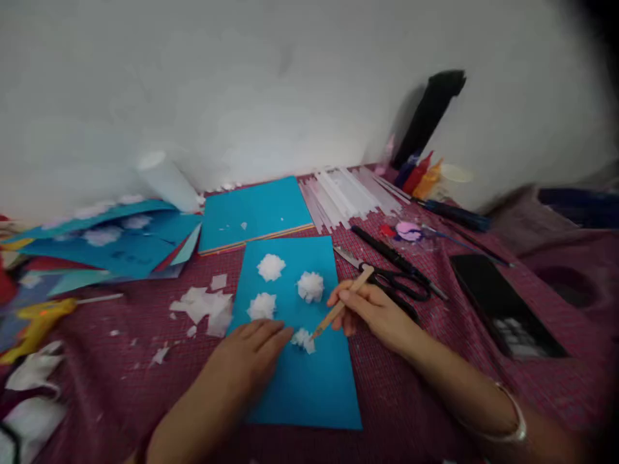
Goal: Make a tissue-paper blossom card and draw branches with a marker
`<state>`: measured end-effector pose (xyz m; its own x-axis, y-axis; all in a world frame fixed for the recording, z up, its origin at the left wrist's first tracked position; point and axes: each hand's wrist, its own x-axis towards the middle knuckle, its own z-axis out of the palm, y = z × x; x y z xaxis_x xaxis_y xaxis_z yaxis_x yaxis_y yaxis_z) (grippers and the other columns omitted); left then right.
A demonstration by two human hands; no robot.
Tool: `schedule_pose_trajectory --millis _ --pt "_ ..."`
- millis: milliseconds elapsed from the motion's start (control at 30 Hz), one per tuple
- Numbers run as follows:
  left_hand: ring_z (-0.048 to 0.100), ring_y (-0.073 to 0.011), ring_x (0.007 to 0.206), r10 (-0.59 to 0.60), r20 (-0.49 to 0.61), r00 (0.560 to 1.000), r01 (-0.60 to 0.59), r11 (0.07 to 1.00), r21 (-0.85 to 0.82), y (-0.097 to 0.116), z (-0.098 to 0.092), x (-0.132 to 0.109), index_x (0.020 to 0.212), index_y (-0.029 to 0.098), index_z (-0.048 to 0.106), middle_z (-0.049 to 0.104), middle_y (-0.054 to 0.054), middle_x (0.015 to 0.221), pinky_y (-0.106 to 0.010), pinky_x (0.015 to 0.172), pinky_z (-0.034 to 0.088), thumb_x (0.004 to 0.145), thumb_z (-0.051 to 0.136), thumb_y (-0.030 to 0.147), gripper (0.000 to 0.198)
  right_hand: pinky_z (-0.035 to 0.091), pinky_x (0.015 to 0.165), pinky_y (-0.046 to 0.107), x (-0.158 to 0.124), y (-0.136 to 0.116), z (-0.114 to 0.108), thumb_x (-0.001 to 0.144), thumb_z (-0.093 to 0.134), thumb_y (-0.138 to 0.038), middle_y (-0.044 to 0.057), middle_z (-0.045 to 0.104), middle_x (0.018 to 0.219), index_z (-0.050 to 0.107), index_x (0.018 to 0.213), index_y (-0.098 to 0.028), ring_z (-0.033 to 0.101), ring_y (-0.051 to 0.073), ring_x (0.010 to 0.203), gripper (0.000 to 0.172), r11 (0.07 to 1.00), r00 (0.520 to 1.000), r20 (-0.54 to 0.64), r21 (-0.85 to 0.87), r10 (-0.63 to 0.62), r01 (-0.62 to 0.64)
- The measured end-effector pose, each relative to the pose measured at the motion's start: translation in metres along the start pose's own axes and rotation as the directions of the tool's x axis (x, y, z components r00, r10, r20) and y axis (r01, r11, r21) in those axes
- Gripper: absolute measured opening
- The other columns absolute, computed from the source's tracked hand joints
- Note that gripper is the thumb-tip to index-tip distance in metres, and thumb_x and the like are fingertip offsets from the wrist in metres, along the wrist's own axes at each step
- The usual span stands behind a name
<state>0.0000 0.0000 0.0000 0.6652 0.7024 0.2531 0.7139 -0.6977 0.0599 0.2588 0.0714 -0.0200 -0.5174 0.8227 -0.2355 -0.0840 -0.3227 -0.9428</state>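
Observation:
A blue paper sheet [309, 380] lies in front of me on a maroon cloth [416, 399]. Three fluffy white tissue puffs sit on it, one at the upper left [271, 266], one at the upper right [310, 286] and one lower left [262, 306]. A smaller white puff [304, 339] lies nearer me. My right hand [374, 312] is closed on a wooden stick [342, 303] whose tip presses into that small puff. My left hand [254, 354] rests flat on the sheet, fingers stretched toward the small puff.
Black-handled scissors [396, 278] lie just right of the sheet. A phone [503, 309] lies further right. White paper strips [348, 193], a stack of blue sheets [254, 212], glue bottles [418, 174], tissue scraps [206, 309] and a yellow glue gun [36, 322] surround it.

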Motion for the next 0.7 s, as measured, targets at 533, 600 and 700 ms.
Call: schedule_pose_trajectory --millis 533,600,700 --pt "0.05 -0.0148 0.055 -0.698 0.447 0.559 0.814 0.564 -0.138 -0.177 -0.007 -0.009 0.074 0.019 0.053 0.057 0.001 0.063 -0.025 0.051 0.033 0.063 0.063 0.054 0.038 0.048 0.049 0.021 -0.001 -0.002 -0.004 0.086 0.061 -0.06 0.002 0.07 0.063 0.065 0.087 -0.016 0.059 0.01 0.048 0.044 0.993 0.995 0.005 -0.051 -0.104 0.104" --pt "0.044 -0.0129 0.05 -0.689 0.48 0.543 0.823 0.551 -0.139 -0.177 -0.006 -0.007 0.064 0.02 0.05 0.052 0.002 0.056 -0.025 0.049 0.028 0.062 0.064 0.057 0.039 0.048 0.049 0.022 -0.002 -0.002 -0.004 0.087 0.06 -0.058 0.002 0.07 0.064 0.065 0.088 -0.016 0.059 0.01 0.048 0.042 0.991 0.993 0.014 -0.06 -0.117 0.117" --pt "0.037 -0.0114 0.046 -0.699 0.473 0.537 0.831 0.533 -0.157 -0.174 -0.01 -0.005 0.054 0.021 0.045 0.044 0.003 0.048 -0.026 0.047 0.023 0.061 0.064 0.058 0.043 0.049 0.049 0.023 -0.002 -0.001 -0.002 0.087 0.06 -0.058 0.002 0.07 0.064 0.065 0.088 -0.016 0.059 0.01 0.048 0.042 0.99 0.992 0.026 -0.073 -0.122 0.124"
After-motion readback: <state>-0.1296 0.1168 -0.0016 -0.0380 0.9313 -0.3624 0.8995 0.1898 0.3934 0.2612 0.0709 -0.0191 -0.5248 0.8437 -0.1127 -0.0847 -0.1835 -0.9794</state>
